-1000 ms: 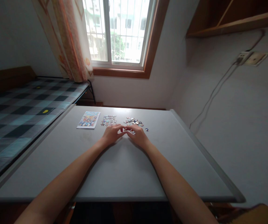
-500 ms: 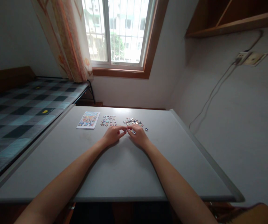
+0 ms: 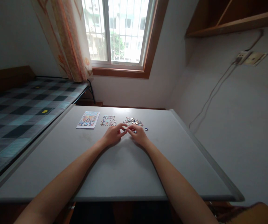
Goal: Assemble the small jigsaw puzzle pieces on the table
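My left hand (image 3: 112, 135) and my right hand (image 3: 137, 134) meet fingertip to fingertip over the grey-white table (image 3: 124, 168). Between them is a small dark puzzle piece (image 3: 124, 129), pinched by the fingers of both. Just behind my right hand lies a loose pile of puzzle pieces (image 3: 134, 121), partly covered by its fingers. Beyond my left hand, several pieces (image 3: 109, 120) are laid out in rows. A sheet with a colourful printed picture (image 3: 88, 120) lies left of them. One single piece (image 3: 146, 129) rests right of my right hand.
A bed with a checked cover (image 3: 54, 98) stands along the left side. Behind the table are a curtain (image 3: 70, 40) and a barred window (image 3: 124, 31). A wooden shelf (image 3: 236, 23) and a socket with a cable (image 3: 242, 57) are on the right wall.
The fingers of both hands have shifted slightly around the small piece, which now shows more between the fingertips. The laid-out pieces and the picture sheet have stayed put.
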Motion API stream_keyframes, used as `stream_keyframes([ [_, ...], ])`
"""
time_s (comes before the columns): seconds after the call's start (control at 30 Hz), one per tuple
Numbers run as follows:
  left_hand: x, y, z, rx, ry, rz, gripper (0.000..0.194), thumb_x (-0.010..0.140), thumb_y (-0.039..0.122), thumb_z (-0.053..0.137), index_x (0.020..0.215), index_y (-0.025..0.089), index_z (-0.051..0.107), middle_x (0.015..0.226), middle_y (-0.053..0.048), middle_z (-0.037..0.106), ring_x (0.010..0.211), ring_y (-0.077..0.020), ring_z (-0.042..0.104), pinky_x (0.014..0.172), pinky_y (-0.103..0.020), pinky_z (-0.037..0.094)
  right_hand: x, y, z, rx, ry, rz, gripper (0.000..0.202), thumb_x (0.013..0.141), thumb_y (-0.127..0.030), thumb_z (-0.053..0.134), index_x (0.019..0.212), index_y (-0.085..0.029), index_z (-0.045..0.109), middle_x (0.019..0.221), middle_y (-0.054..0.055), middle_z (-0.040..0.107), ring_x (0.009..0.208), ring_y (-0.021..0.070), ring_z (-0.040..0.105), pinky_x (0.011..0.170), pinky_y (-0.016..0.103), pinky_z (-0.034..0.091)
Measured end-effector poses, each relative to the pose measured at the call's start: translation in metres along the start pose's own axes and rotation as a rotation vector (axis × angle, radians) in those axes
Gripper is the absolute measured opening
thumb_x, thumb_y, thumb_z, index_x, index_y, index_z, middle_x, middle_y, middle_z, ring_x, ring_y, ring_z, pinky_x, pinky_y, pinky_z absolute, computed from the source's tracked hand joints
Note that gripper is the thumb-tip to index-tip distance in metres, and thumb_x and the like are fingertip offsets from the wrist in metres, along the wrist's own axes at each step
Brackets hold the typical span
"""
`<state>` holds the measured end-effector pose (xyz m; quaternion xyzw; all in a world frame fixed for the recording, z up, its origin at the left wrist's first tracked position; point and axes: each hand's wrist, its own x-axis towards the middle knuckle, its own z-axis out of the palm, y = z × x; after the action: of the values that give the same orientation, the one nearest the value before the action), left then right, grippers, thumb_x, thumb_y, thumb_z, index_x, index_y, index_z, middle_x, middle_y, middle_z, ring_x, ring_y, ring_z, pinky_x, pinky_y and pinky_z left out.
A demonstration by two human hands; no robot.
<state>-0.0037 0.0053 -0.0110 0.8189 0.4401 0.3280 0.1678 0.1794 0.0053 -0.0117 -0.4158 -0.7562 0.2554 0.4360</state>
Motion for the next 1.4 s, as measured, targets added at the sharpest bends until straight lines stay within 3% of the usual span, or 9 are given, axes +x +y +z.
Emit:
stream_keyframes([
  [0.27,0.0,0.003,-0.001,-0.024,0.026,-0.026,0.04,0.081,0.028,0.056,0.12,0.025,0.053,0.091,0.001,0.07,0.06,-0.0086,0.062,0.063,-0.021,0.048,0.0,0.001,-0.001,-0.057,0.064,-0.01,0.019,0.084,-0.032,0.053,0.077,-0.017,0.063,0.074,0.003,0.064,0.07,0.0146,0.057,0.069,0.027,0.046],
  [0.5,0.001,-0.003,0.0,0.012,0.028,-0.019,0.024,0.084,0.034,0.055,0.103,0.024,0.065,0.079,0.002,0.069,0.059,-0.009,0.06,0.06,-0.019,0.046,0.0,-0.001,-0.002,-0.059,0.038,0.006,0.018,0.085,-0.031,0.052,0.077,-0.017,0.061,0.074,0.002,0.063,0.071,0.0145,0.057,0.069,0.026,0.045],
  [0.7,0.002,-0.007,0.001,0.032,0.021,-0.003,0.027,0.087,0.036,0.052,0.105,0.024,0.067,0.081,0.001,0.071,0.059,-0.0093,0.061,0.061,-0.019,0.046,0.0,-0.001,-0.003,-0.073,0.038,-0.003,0.017,0.085,-0.027,0.051,0.079,-0.017,0.062,0.075,0.002,0.063,0.072,0.0144,0.058,0.068,0.026,0.044],
  [0.93,0.001,-0.008,0.0,0.028,0.014,-0.018,0.027,0.086,0.032,0.053,0.107,0.024,0.066,0.08,0.002,0.071,0.058,-0.009,0.061,0.06,-0.019,0.046,0.0,0.001,-0.008,-0.166,0.022,-0.153,0.019,0.079,-0.019,0.057,0.097,-0.019,0.063,0.081,0.002,0.063,0.076,0.0151,0.059,0.079,0.029,0.045],
  [1.4,0.001,-0.013,0.003,0.045,0.046,0.007,0.027,0.084,0.036,0.055,0.105,0.023,0.067,0.076,0.002,0.07,0.056,-0.0089,0.06,0.057,-0.019,0.045,0.001,0.003,-0.006,-0.177,0.001,-0.18,0.008,0.083,-0.017,0.058,0.088,-0.018,0.064,0.079,0.003,0.06,0.075,0.0145,0.056,0.074,0.028,0.044],
])
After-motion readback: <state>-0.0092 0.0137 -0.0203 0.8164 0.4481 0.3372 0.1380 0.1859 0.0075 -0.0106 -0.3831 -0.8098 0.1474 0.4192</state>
